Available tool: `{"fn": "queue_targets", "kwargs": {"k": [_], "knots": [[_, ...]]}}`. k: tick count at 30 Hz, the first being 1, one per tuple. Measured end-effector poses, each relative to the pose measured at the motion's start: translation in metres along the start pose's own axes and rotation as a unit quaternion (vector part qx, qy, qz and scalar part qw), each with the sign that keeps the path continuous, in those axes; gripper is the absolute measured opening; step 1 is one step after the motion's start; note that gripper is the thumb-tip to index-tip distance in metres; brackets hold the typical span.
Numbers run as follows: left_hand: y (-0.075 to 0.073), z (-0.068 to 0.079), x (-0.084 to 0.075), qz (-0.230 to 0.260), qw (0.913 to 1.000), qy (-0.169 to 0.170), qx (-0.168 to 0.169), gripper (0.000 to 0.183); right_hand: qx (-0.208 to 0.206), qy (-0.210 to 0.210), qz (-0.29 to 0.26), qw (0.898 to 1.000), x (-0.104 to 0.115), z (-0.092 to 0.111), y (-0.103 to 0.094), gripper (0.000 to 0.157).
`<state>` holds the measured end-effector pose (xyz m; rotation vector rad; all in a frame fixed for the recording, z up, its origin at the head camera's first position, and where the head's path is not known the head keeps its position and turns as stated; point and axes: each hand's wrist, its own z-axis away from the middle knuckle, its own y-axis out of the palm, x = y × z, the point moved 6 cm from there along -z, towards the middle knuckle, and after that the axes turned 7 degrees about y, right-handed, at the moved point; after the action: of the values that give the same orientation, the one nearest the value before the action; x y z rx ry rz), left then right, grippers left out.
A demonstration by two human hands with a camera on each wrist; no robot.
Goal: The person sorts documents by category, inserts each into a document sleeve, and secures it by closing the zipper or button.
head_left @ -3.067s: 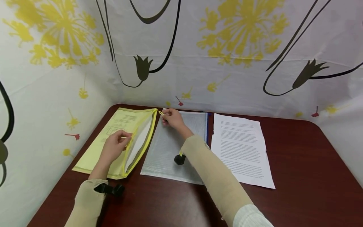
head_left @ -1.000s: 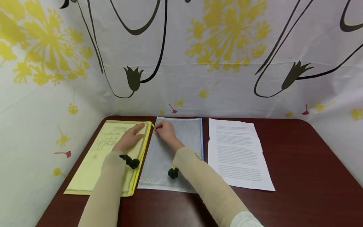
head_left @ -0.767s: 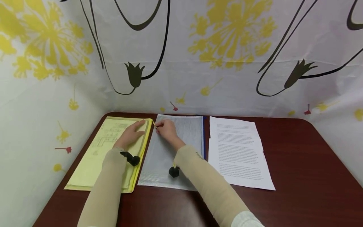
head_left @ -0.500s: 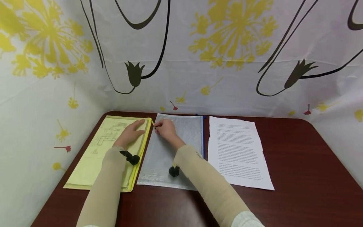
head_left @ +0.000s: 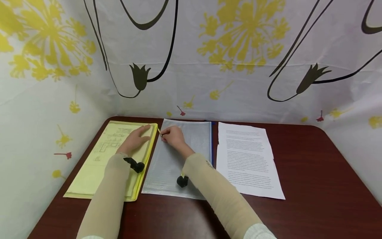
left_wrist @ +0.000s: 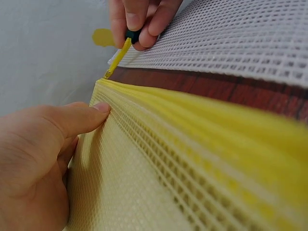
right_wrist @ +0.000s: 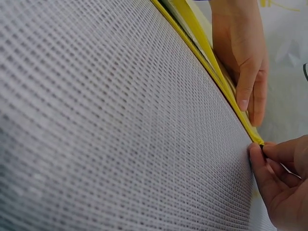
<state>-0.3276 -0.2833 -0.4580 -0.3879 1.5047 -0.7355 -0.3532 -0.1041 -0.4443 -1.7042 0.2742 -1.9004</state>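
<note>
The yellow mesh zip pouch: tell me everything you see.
The yellow pouch looks like translucent, gridded plastic with a brighter zip edge. It lies flat on the table, left of the grey mesh pouch; a printed sheet shows through. The left hand rests on it; the right hand pinches its dark-tipped pull cord at the far corner. How far it's zipped is unclear.

The left hand [left_wrist: 36, 156], at lower left, rests its thumb on a yellow mesh folder [left_wrist: 122, 178] near the corner. At top, the right hand [left_wrist: 137, 12] pinches the dark end of a yellow zipper pull [left_wrist: 119, 57] joined there. Reddish-brown surface [left_wrist: 192, 86] separates this folder from a white mesh folder [left_wrist: 231, 38].
</note>
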Motion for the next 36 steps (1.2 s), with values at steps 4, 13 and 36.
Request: {"fn": "queue_targets", "kwargs": {"k": [4,13,36], "knots": [[-0.001,-0.005,-0.001,-0.006,0.9999,0.009,0.006,0.06,-0.006,-0.006,0.009,1.0,0.0,0.001,-0.003,0.013],[-0.006,-0.001,0.001,-0.004,0.9999,0.006,0.013,0.062,0.006,0.003,-0.008,1.0,0.001,0.004,0.006,0.011],[-0.017,0.01,0.026,0.013,0.9999,-0.002,0.003,0.064,0.042,0.029,-0.077,0.996,0.001,0.013,0.032,0.009]]}}
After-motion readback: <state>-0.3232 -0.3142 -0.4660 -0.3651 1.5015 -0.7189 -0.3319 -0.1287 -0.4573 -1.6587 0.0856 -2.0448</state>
